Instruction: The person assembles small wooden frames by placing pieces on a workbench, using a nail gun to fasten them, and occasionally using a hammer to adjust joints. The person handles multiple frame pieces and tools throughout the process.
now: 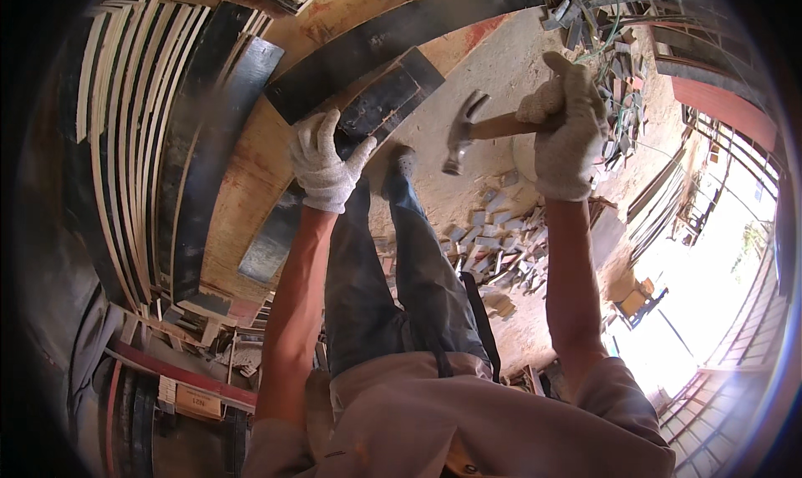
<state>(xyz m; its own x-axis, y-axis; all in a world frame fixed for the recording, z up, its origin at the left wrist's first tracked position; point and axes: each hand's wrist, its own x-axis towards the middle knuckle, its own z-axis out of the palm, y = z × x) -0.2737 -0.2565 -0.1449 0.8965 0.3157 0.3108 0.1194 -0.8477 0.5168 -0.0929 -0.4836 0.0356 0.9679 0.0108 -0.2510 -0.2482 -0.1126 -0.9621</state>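
Observation:
In white knit gloves, both my hands are raised in front of me. My right hand [571,131] is closed round the wooden handle of a claw hammer [501,126]; its metal head points left, claw toward the far side. My left hand [327,162] has its thumb and fingers apart around the near end of a short black-faced board [380,102], gripping it. Part of that end is hidden by the glove. The hammer head is apart from the board, to its right. Just beyond the short board lies a long black board [409,37] on a wooden surface.
Long boards [134,136] are stacked on edge at the left. Another black board [274,236] lies beside my left forearm. Scattered wood offcuts [501,240] cover the floor near my legs, with more offcuts [622,94] at the far right. A brown box [197,400] is at the lower left.

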